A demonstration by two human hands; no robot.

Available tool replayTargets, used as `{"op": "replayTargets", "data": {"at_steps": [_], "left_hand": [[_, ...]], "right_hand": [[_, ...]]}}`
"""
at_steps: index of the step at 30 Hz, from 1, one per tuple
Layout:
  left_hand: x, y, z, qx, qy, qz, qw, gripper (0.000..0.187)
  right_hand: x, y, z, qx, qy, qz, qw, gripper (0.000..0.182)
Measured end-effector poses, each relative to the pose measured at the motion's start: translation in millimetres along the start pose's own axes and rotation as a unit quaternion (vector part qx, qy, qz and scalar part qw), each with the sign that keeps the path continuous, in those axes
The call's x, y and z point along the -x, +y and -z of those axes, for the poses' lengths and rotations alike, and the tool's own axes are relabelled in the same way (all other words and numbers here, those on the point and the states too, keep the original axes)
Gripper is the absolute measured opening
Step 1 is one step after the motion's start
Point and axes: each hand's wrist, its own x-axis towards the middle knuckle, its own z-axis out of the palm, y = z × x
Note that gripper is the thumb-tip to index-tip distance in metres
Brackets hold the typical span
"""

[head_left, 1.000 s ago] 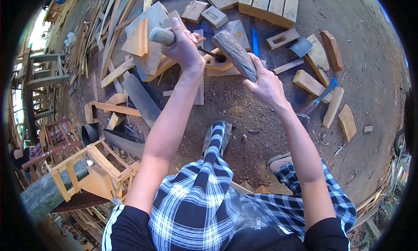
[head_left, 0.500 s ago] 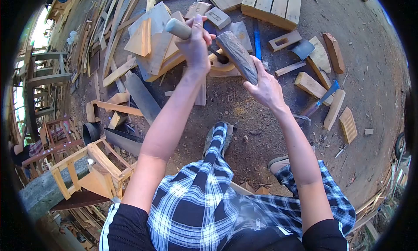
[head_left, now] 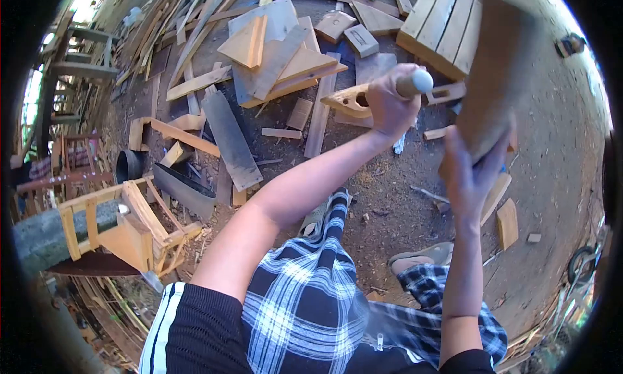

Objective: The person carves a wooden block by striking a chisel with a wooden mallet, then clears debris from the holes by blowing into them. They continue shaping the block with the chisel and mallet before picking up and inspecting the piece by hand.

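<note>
My left hand [head_left: 391, 105] is wrapped around a chisel, and the pale round end of the chisel's handle [head_left: 422, 82] faces up towards me. Its blade is hidden below the fist. Just left of that hand lies a light wooden piece [head_left: 339, 100] with holes cut in it; the hand covers its right part. On the right, my right hand [head_left: 477, 169] grips the lower end of a thick wooden mallet block [head_left: 496, 69], raised and smeared by motion. The block stands apart from the chisel.
Stacked boards and wedges [head_left: 276, 69] lie ahead on the dirt ground. A slatted wooden crate [head_left: 441, 24] is at the upper right, a dark plank [head_left: 232, 140] left of centre. At lower left stands a small wooden frame [head_left: 146, 212]. My plaid-covered legs are below.
My left hand and the chisel have moved right, and the handle now points more towards me. My right hand has swung the mallet block up and right, away from the chisel.
</note>
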Motion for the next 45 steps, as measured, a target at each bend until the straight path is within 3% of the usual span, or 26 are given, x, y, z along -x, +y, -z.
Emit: {"op": "replayTargets", "data": {"at_steps": [2, 4, 6, 8, 9, 10, 12, 14, 16, 18, 21, 24, 26, 30, 32, 35, 41, 45], "left_hand": [[0, 3, 6, 0.010, -0.036, 0.055, 0.998, 0.018], [-1, 3, -1, 0.001, -0.015, 0.035, 0.999, 0.018], [5, 2, 0, -0.018, 0.008, 0.028, 0.999, 0.017], [9, 7, -1, -0.066, -0.027, 0.001, 0.997, 0.016], [10, 10, 3, -0.039, -0.047, 0.036, 0.997, 0.014], [7, 9, 3, -0.034, -0.052, 0.035, 0.997, 0.014], [-9, -1, 7, -0.008, 0.001, 0.012, 1.000, 0.014], [-26, -17, 20, -0.001, 0.007, 0.040, 0.999, 0.008], [-44, -6, 39, 0.103, 0.064, 0.216, 0.969, 0.009], [-57, -8, 61, 0.161, 0.065, 0.281, 0.944, 0.014], [-60, -16, 75, 0.177, 0.075, 0.274, 0.942, 0.014], [-61, -17, 85, 0.247, 0.062, 0.257, 0.932, 0.016], [-65, -8, 85, 0.177, -0.035, 0.210, 0.961, 0.021], [-80, -14, 104, 0.107, -0.228, 0.158, 0.955, 0.019], [-75, -10, 90, 0.099, -0.179, 0.114, 0.972, 0.019], [-72, -13, 70, 0.196, 0.017, 0.098, 0.975, 0.026], [-56, -12, 59, 0.156, 0.063, 0.141, 0.976, 0.025], [-48, -19, 48, 0.066, 0.055, 0.102, 0.991, 0.024]], "right_hand": [[1, -1, 7, 0.057, -0.037, 0.060, 0.996, 0.070], [2, -3, 10, 0.100, -0.075, -0.012, 0.992, 0.068], [10, 1, 14, 0.103, -0.061, 0.022, 0.993, 0.070], [23, -7, 8, -0.062, -0.001, -0.116, 0.991, 0.073], [12, -2, 6, 0.109, -0.109, -0.039, 0.987, 0.074], [8, 2, 3, 0.050, -0.117, -0.003, 0.992, 0.074], [1, 5, 3, -0.005, -0.121, -0.067, 0.990, 0.075], [2, 24, -6, -0.037, -0.088, -0.113, 0.989, 0.077], [2, 54, -19, -0.067, -0.046, -0.159, 0.984, 0.078], [3, 87, -32, 0.028, -0.166, -0.197, 0.966, 0.081], [22, 116, -52, 0.105, -0.234, -0.219, 0.941, 0.084], [33, 132, -62, 0.100, -0.209, -0.224, 0.947, 0.082], [29, 123, -59, 0.045, -0.216, -0.262, 0.940, 0.080], [26, 125, -56, 0.054, -0.234, -0.243, 0.940, 0.079], [27, 123, -57, 0.059, -0.225, -0.231, 0.945, 0.080], [30, 127, -60, 0.075, -0.223, -0.235, 0.943, 0.080], [33, 127, -64, 0.063, -0.218, -0.233, 0.946, 0.081], [33, 122, -64, 0.073, -0.214, -0.237, 0.945, 0.081]]}}
